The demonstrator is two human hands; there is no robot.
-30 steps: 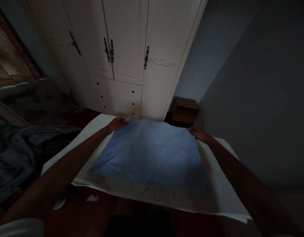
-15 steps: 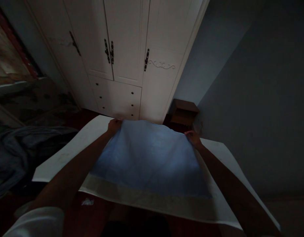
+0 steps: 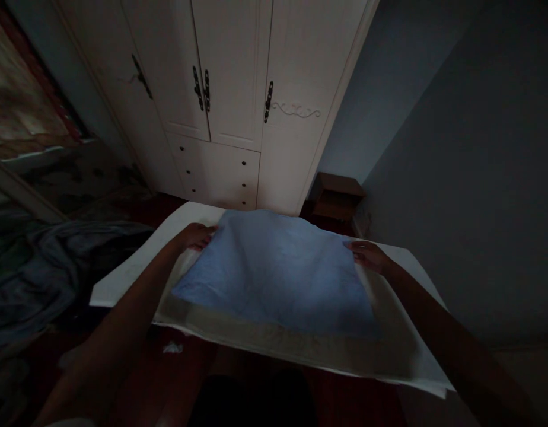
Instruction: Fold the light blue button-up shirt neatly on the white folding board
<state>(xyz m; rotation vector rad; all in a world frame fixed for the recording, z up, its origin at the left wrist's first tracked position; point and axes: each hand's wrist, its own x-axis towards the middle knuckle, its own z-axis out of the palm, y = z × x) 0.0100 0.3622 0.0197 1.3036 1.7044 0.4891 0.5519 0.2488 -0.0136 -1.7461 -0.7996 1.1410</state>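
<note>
A light blue cloth (image 3: 278,273) lies spread over a beige cloth (image 3: 256,341) on a white tabletop (image 3: 131,261). Its surface has soft creases, and its near edge falls short of the beige cloth's near edge. At the far left part of the blue cloth, my left hand (image 3: 197,236) pinches the side edge, fingers bent. On the opposite side my right hand (image 3: 369,255) has thumb and fingers closed at the edge near the far right corner. The dim light hides the exact finger contact.
A white wardrobe (image 3: 229,77) with drawers stands beyond the table. A small brown cabinet (image 3: 338,193) sits by the grey wall (image 3: 478,207). Dark rumpled fabric (image 3: 42,267) is heaped at the left. A crumpled clear scrap (image 3: 172,348) lies on the red floor.
My hands have come slightly nearer along the side edges from the far corners. The blue cloth has settled flatter, and the view has shifted a little.
</note>
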